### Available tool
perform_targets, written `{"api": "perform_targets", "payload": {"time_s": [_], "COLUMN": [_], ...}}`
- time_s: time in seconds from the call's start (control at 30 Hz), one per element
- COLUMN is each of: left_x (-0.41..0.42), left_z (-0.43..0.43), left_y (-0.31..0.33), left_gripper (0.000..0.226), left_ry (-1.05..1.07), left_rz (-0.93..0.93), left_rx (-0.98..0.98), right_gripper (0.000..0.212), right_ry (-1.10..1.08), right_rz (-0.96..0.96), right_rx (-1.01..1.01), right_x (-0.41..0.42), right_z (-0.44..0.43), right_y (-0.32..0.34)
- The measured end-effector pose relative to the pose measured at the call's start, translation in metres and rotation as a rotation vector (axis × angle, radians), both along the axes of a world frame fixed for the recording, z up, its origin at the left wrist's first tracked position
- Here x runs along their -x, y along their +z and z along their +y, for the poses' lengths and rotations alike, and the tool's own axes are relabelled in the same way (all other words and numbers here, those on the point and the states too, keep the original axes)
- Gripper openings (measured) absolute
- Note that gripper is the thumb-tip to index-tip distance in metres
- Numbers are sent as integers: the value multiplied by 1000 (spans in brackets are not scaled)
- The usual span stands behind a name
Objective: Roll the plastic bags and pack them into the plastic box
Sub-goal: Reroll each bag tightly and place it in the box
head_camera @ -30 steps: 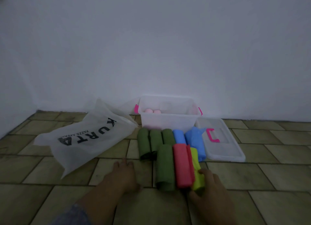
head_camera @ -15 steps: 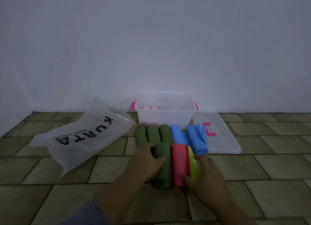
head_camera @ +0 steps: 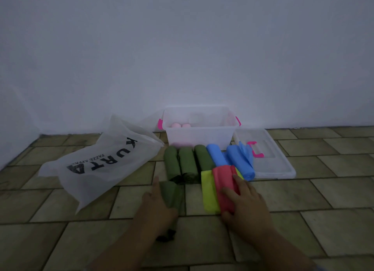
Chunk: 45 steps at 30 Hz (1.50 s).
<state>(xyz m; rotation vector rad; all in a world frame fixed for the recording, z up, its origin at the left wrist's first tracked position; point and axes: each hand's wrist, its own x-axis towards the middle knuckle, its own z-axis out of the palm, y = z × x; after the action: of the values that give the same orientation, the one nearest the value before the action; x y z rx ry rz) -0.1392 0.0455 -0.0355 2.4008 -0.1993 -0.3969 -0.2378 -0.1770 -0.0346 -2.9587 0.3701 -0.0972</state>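
Green roll (head_camera: 172, 195) now slid left under my left hand (head_camera: 159, 208), gap to the soft red roll (head_camera: 223, 186) and yellow roll (head_camera: 209, 191). Can't tell the left grip. Right hand (head_camera: 245, 207) has its fingers (head_camera: 237, 181) spread flat on red. Translucent plastic box (head_camera: 199, 136) sits at the wall.

A white bag (head_camera: 97, 165) printed KURTA lies flat on the tiled floor (head_camera: 334, 220), toward its far left corner. A clear lid (head_camera: 281, 169) lies near the far edge, by the wall (head_camera: 182, 48).
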Motion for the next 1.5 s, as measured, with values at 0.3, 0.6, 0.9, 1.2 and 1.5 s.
{"api": "perform_targets", "payload": {"time_s": [0.3,0.6,0.9,1.2,1.5], "left_x": [10,-19,-29,-44,-38], "left_z": [-15,14,27,24,5], "left_y": [3,25,19,10,22], "left_gripper": [102,95,73,59,29], "left_ry": [397,351,-404,25,-306], "left_rz": [474,11,-49,-197,36], "left_rx": [875,601,-74,39,254], "right_gripper": [54,56,68,33,63], "right_ry": [72,177,299,270,337], "right_rz": [-19,-196,-160,-262,-29], "right_rx": [-839,-370,-422,-235,-78], "right_x": [-14,-20,1,2,-24], "right_z": [73,69,62,69,77], "right_y": [24,12,1,6,4]}}
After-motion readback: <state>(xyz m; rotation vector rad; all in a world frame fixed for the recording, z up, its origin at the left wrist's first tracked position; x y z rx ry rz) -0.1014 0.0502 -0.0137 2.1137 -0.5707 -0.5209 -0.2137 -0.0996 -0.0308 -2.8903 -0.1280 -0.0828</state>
